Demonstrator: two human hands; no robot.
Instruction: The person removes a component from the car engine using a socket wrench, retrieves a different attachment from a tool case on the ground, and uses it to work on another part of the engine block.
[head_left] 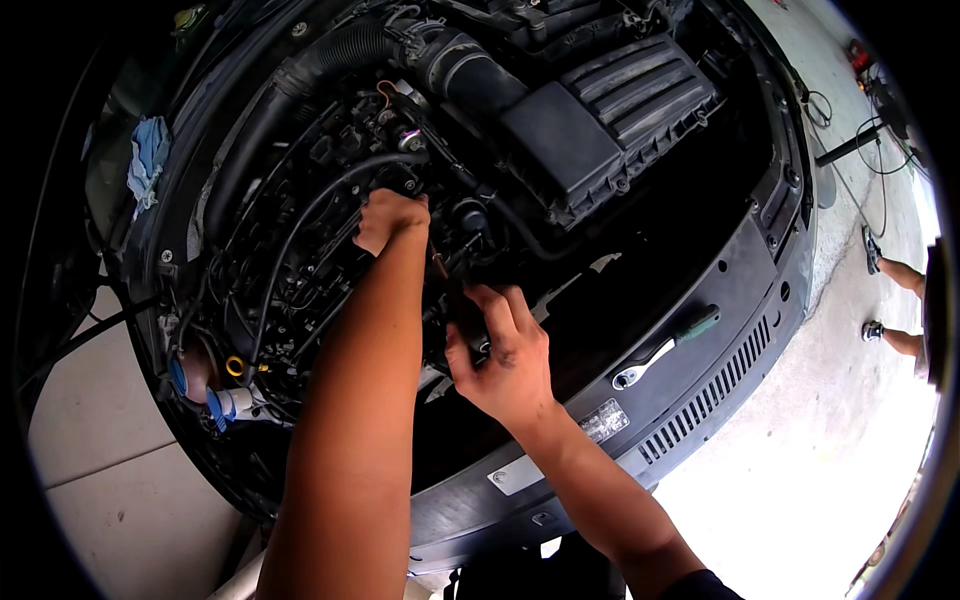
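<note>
My left hand (392, 220) reaches deep into the engine bay, its fingers curled down among hoses and wiring on the engine (300, 235). What those fingers grip is hidden under the hand. Closer to the front of the car, my right hand (508, 365) is closed round a dark-handled tool (462, 312). A thin, brownish shaft appears to run from it up toward my left wrist; its tip is lost in the dark parts. Beside my left hand, a black curved hose (345, 172) crosses the engine.
A ratchet (632, 376) with a dark green handle lies on the front panel (720, 310). The black air filter box (600, 125) stands at the far right of the bay. A blue cloth (148, 160) rests at the left edge. Another person's legs (903, 275) show at right.
</note>
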